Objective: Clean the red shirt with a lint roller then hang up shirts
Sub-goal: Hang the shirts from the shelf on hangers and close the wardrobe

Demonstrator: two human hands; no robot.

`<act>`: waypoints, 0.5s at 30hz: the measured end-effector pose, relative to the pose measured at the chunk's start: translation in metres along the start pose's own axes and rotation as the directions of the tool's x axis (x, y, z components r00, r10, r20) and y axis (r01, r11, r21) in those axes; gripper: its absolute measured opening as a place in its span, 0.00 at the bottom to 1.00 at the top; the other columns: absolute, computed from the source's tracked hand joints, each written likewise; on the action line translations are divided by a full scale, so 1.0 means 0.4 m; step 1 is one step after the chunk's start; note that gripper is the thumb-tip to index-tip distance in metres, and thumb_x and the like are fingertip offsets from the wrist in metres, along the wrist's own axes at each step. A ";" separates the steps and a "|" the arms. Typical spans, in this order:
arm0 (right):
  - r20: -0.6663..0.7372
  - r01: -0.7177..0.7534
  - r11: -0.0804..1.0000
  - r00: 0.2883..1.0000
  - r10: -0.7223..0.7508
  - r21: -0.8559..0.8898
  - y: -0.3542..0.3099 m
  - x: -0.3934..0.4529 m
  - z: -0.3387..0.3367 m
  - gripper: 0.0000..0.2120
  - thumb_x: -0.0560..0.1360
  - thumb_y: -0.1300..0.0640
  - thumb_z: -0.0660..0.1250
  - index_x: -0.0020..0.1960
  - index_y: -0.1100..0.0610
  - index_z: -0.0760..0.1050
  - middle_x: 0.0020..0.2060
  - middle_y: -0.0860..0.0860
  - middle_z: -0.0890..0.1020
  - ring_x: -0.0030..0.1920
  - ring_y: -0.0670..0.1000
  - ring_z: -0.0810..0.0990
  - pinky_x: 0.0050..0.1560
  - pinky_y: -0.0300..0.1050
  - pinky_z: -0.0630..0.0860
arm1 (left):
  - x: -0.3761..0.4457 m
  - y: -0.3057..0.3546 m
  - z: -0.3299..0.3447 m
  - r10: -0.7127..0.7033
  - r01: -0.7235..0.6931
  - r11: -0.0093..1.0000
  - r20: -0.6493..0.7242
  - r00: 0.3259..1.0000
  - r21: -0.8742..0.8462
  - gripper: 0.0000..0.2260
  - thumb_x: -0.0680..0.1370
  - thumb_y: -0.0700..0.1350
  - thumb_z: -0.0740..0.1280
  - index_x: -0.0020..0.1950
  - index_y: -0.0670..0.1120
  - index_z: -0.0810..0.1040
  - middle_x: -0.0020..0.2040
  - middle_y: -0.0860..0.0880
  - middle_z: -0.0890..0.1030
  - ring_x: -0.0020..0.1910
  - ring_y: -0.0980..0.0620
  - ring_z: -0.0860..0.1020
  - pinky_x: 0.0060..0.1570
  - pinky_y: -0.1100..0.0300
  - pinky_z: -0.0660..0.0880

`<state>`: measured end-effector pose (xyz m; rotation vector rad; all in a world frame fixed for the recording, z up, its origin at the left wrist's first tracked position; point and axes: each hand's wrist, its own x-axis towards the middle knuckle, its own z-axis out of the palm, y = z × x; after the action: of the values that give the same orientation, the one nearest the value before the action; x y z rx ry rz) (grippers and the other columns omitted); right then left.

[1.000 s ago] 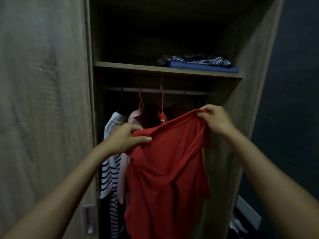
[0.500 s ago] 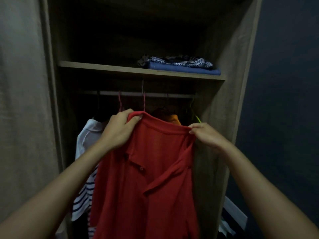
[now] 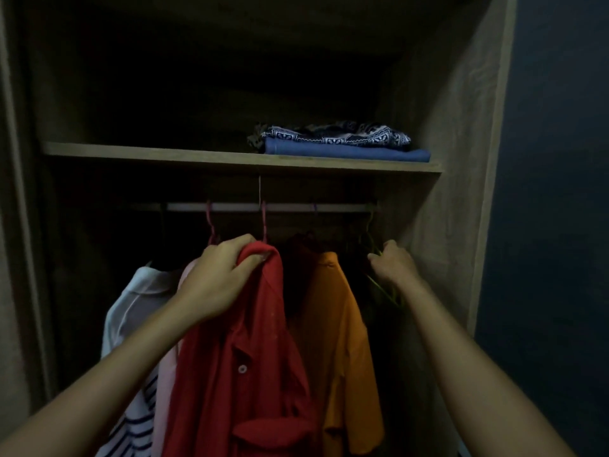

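Note:
The red shirt point(image 3: 250, 351) hangs bunched from my left hand point(image 3: 219, 278), which grips it at the collar just below the closet rail point(image 3: 290, 207). My right hand point(image 3: 392, 265) is off the shirt, at the right end of the rail, with its fingers closed on a thin green hanger point(image 3: 384, 291). An orange shirt point(image 3: 342, 324) hangs between my two hands. No lint roller is in view.
A white and navy striped shirt point(image 3: 131, 341) and a pink garment point(image 3: 168, 374) hang left of the red shirt. Pink hangers point(image 3: 211, 225) hook on the rail. Folded blue and patterned cloths point(image 3: 339, 141) lie on the shelf point(image 3: 164, 156). The wardrobe's side wall point(image 3: 461, 192) stands close on the right.
My right hand has let go of the red shirt and moved right to the green hanger. The left hand keeps the shirt, which now hangs bunched, uncovering the orange shirt.

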<state>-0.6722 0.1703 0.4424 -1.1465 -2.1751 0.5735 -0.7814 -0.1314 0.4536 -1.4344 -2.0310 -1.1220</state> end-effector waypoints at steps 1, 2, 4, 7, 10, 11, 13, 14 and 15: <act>0.034 -0.021 1.000 0.999 0.022 -0.009 -0.002 0.018 0.005 0.26 0.78 0.49 0.62 0.72 0.61 0.62 0.67 0.62 0.71 0.67 0.63 0.71 0.65 0.53 0.71 | 0.006 -0.010 0.003 -0.002 0.002 1.000 0.001 1.000 0.011 0.07 0.79 0.52 0.63 0.43 0.53 0.77 0.37 0.55 0.81 0.40 0.56 0.79 0.43 0.54 0.72; 0.060 -0.035 0.999 0.998 0.036 -0.022 -0.005 0.039 0.012 0.27 0.78 0.50 0.62 0.72 0.61 0.61 0.67 0.62 0.71 0.67 0.63 0.71 0.64 0.53 0.71 | 0.011 -0.020 0.005 -0.005 0.005 1.000 0.000 1.000 0.022 0.08 0.78 0.54 0.63 0.44 0.53 0.78 0.38 0.55 0.81 0.40 0.57 0.79 0.43 0.54 0.73; 0.098 -0.047 0.998 0.994 0.050 -0.038 -0.012 0.074 0.026 0.25 0.78 0.51 0.63 0.71 0.61 0.63 0.65 0.62 0.74 0.65 0.62 0.74 0.62 0.52 0.73 | 0.020 -0.033 0.010 -0.012 0.012 1.000 -0.006 1.000 0.022 0.07 0.79 0.52 0.64 0.45 0.52 0.78 0.38 0.55 0.81 0.40 0.59 0.79 0.43 0.55 0.73; 0.135 -0.057 0.998 0.990 0.051 0.038 -0.019 0.126 0.055 0.13 0.76 0.54 0.63 0.55 0.61 0.75 0.51 0.60 0.83 0.49 0.59 0.83 0.47 0.46 0.78 | 0.029 -0.041 0.022 -0.017 0.018 0.999 -0.019 1.000 0.038 0.06 0.79 0.46 0.65 0.43 0.50 0.79 0.37 0.54 0.81 0.40 0.59 0.78 0.42 0.60 0.71; 0.211 -0.132 0.941 0.975 0.067 0.312 -0.032 0.165 0.086 0.07 0.77 0.58 0.62 0.45 0.60 0.76 0.36 0.56 0.81 0.31 0.53 0.81 0.32 0.41 0.76 | 0.032 -0.055 0.034 -0.031 0.033 0.998 -0.028 0.999 0.055 0.06 0.79 0.46 0.65 0.43 0.50 0.78 0.39 0.56 0.80 0.41 0.58 0.78 0.42 0.63 0.70; 0.233 -0.155 0.916 0.970 0.070 0.369 -0.036 0.167 0.090 0.09 0.79 0.58 0.61 0.42 0.60 0.74 0.33 0.55 0.78 0.26 0.50 0.78 0.26 0.37 0.73 | 0.033 -0.061 0.037 -0.038 0.040 0.997 -0.030 0.999 0.058 0.06 0.79 0.46 0.65 0.43 0.50 0.78 0.40 0.57 0.80 0.41 0.58 0.78 0.42 0.63 0.70; 0.210 -0.156 0.896 0.975 0.072 0.416 -0.037 0.182 0.100 0.14 0.80 0.60 0.60 0.35 0.59 0.72 0.27 0.52 0.76 0.21 0.47 0.74 0.21 0.35 0.67 | 0.030 -0.068 0.042 -0.047 0.049 0.997 -0.036 0.998 0.054 0.06 0.79 0.46 0.65 0.43 0.50 0.78 0.41 0.56 0.79 0.40 0.58 0.78 0.42 0.63 0.70; 0.179 -0.141 0.898 0.981 0.070 0.417 -0.037 0.196 0.106 0.16 0.80 0.60 0.61 0.33 0.58 0.71 0.22 0.50 0.76 0.20 0.46 0.74 0.20 0.35 0.66 | 0.028 -0.069 0.044 -0.048 0.050 0.998 -0.038 0.998 0.045 0.06 0.79 0.46 0.65 0.43 0.50 0.78 0.41 0.56 0.80 0.39 0.59 0.78 0.41 0.64 0.70; 0.159 -0.135 0.899 0.985 0.075 0.417 -0.041 0.196 0.104 0.17 0.80 0.60 0.61 0.32 0.59 0.71 0.19 0.49 0.75 0.21 0.44 0.76 0.19 0.34 0.66 | 0.025 -0.070 0.045 -0.050 0.052 0.998 -0.036 0.998 0.034 0.05 0.79 0.46 0.65 0.44 0.50 0.78 0.41 0.57 0.80 0.39 0.60 0.77 0.41 0.65 0.70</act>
<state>-0.7448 0.2239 0.4470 -1.0076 -1.9657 1.1458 -0.8088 -0.1152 0.4398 -1.3436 -2.0634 -1.1183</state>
